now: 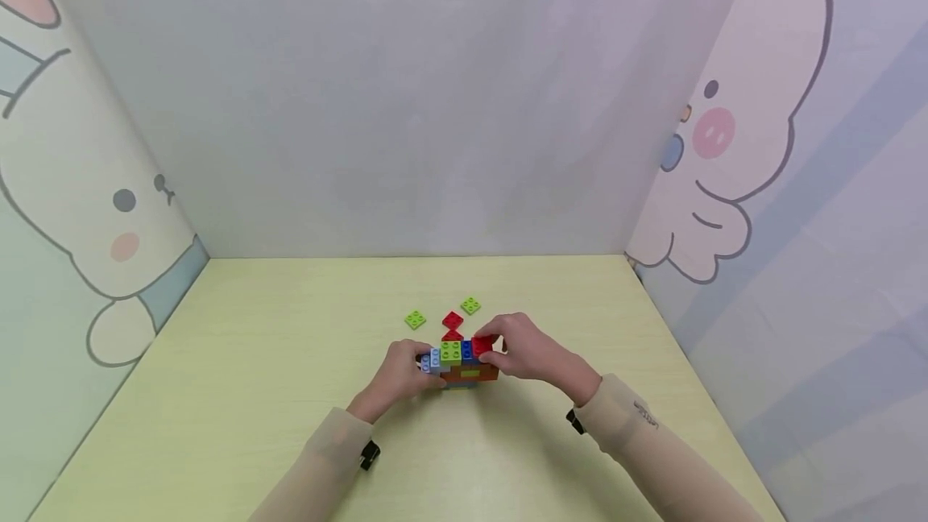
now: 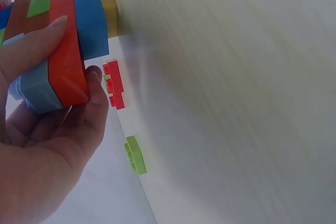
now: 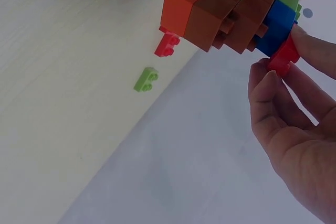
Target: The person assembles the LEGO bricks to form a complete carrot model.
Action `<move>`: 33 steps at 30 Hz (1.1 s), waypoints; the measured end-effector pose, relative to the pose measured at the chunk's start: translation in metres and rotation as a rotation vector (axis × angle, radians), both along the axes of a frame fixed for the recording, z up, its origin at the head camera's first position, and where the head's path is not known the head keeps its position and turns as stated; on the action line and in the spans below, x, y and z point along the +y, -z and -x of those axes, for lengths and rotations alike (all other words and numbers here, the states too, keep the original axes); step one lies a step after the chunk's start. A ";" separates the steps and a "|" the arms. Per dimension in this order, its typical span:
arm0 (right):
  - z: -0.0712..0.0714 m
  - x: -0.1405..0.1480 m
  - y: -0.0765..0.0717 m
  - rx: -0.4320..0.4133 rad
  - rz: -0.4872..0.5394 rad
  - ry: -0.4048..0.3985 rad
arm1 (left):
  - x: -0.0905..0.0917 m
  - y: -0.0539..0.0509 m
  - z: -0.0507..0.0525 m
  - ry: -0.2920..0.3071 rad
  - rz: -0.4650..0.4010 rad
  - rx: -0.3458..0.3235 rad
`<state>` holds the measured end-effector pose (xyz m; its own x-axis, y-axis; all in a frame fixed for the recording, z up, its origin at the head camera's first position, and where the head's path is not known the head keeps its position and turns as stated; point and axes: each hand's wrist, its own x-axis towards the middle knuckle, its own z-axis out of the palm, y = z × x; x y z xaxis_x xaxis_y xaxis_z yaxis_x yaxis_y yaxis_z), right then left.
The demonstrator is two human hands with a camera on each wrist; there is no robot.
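Note:
A built block of toy bricks point(image 1: 483, 373) stands on the table in the middle of the head view, in orange, brown, green and blue. My left hand point(image 1: 395, 377) grips its left end; in the left wrist view the thumb point(image 2: 39, 45) lies along the side of an orange brick point(image 2: 67, 72). Between thumb and fingertips, my right hand point(image 1: 532, 353) pinches a small red brick point(image 3: 283, 59) at the block's upper right, against a dark blue brick point(image 3: 277, 24). Whether the red brick is pressed fully onto the studs cannot be told.
Behind the block, two flat red bricks point(image 1: 453, 320) lie in a line. A flat green brick point(image 1: 416, 320) lies to their left, another green brick point(image 1: 470, 305) to their right. The pale table point(image 1: 290, 304) meets a grey curtain point(image 1: 413, 143) at its back edge.

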<state>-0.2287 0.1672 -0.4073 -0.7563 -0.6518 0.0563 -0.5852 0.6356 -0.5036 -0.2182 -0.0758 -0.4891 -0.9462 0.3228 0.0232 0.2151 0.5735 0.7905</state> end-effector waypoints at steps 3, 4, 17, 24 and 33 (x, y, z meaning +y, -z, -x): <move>0.001 0.001 0.001 -0.013 0.007 -0.002 | 0.001 0.000 0.000 -0.007 0.013 0.018; 0.002 0.002 0.001 -0.021 0.013 -0.002 | 0.001 0.000 0.000 -0.005 0.016 0.026; 0.008 0.005 0.015 -0.119 0.155 0.062 | 0.001 -0.001 0.002 -0.008 0.018 0.003; 0.007 0.007 0.032 -0.195 0.247 0.111 | 0.001 -0.001 0.000 -0.011 0.014 0.021; 0.011 0.012 0.071 -0.311 0.350 0.149 | 0.001 0.000 -0.001 -0.010 0.014 0.029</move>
<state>-0.2394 0.1787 -0.4788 -0.8558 -0.5171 0.0094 -0.2887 0.4625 -0.8383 -0.2175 -0.0744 -0.4887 -0.9484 0.3137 0.0462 0.2319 0.5870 0.7757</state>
